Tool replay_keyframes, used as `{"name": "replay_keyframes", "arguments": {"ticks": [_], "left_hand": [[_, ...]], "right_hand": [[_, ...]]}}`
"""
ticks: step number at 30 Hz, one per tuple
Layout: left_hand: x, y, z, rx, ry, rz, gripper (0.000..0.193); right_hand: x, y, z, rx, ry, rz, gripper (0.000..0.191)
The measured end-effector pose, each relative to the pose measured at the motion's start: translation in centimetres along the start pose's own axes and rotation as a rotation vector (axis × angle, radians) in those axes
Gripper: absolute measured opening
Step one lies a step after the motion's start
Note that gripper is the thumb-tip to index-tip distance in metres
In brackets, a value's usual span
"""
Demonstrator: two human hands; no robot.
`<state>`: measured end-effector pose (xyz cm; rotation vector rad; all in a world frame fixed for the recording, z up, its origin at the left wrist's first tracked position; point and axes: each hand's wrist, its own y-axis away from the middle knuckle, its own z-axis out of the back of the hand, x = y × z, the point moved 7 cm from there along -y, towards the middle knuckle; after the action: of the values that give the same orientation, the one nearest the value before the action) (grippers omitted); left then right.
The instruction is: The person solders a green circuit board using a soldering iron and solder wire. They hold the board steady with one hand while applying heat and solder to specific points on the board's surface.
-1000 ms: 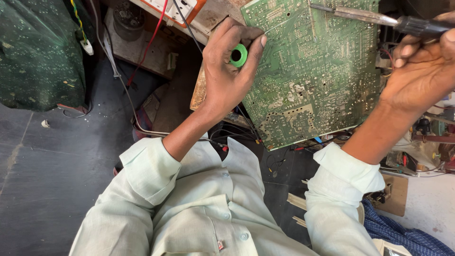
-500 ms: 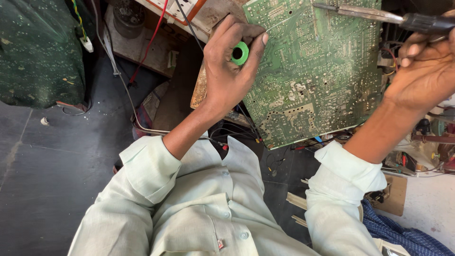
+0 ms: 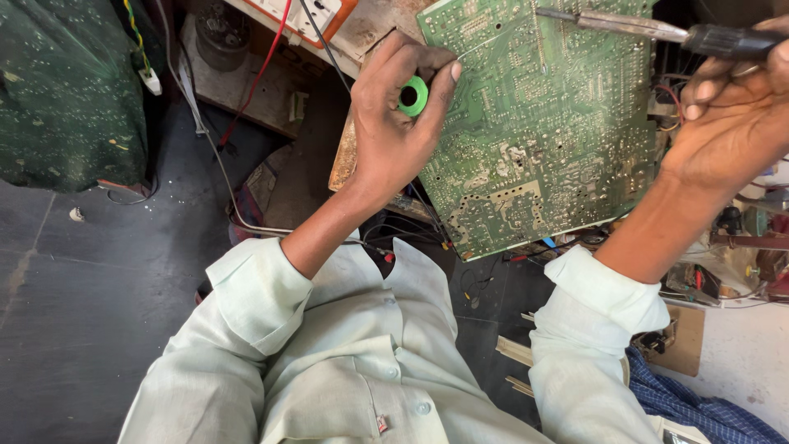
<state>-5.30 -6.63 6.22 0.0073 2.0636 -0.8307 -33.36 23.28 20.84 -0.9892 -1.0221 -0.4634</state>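
Head view: left hand (image 3: 394, 123) pinches a green solder spool (image 3: 412, 95) against the left edge of the green circuit board (image 3: 542, 140). Right hand (image 3: 731, 115) is clamped on a soldering iron (image 3: 633, 26), tip at the board's top. No containers visible. Against half a second ago, both hands sit unchanged.

Over at ten o'clock, a dark green speckled cloth (image 3: 66, 90) drapes across the corner. A yellow-green cord (image 3: 136, 37) runs down its right edge to a small white plug (image 3: 149, 80). At twelve o'clock, a red wire (image 3: 261, 70) and a black wire (image 3: 325, 41) drop from an orange-edged white box (image 3: 308, 12). Dark floor (image 3: 90, 312) fills eight o'clock, with one pale pebble (image 3: 76, 215) lying on it. At four o'clock there's a brown cardboard piece (image 3: 686, 337), and below it, blue checked fabric (image 3: 699, 407). Tangled parts (image 3: 740, 263) crowd three o'clock.
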Motion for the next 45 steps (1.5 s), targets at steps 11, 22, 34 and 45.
{"name": "replay_keyframes", "arguments": {"ticks": [11, 22, 34, 45], "left_hand": [[-0.4, -0.4, 0.1, -0.004, 0.023, 0.086, 0.007], [-1.4, -0.8, 0.2, 0.01, 0.006, 0.133, 0.007], [-1.3, -0.7, -0.2, 0.035, 0.044, 0.143, 0.007], [-1.5, -0.8, -0.2, 0.017, 0.009, 0.135, 0.007]], "right_hand": [[2.6, 1.0, -4.5, -0.04, 0.0, 0.044, 0.02], [4.1, 1.5, -7.2, -0.04, -0.017, 0.083, 0.015], [4.4, 1.7, -7.8, -0.01, 0.013, 0.075, 0.015], [3.9, 2.0, -7.4, -0.032, -0.048, 0.06, 0.017]]}}
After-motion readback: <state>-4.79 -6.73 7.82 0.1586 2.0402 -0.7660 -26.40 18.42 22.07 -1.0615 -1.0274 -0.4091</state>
